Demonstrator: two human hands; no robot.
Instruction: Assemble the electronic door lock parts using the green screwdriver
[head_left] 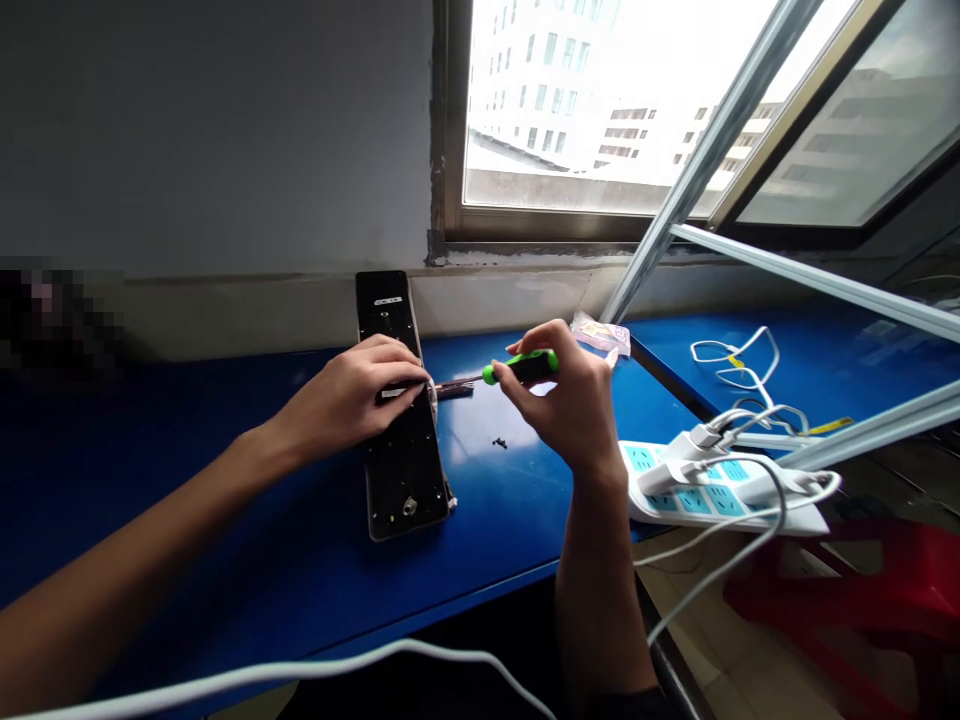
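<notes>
A long black panel [405,465] with small metal parts on it lies on the blue table [300,560]. Across its middle rests my left hand [367,385], thumb and fingers pinched together at the right edge, by a pale strip [432,397]; what they grip is too small to make out. My right hand [562,390] holds a green and black screwdriver [525,368] level, its shaft pointing left toward my left fingertips. Beneath the shaft is a thin dark piece [457,390]. Several small dark screws [500,442] lie to the right of the panel.
A white power strip [697,500] with plugs and cables stands at the table's right edge. Metal frame bars [817,280] cross the right side. Behind my right hand lies a small plastic packet [602,335]. A white cable [300,670] runs across the front. A red stool [862,590] is lower right.
</notes>
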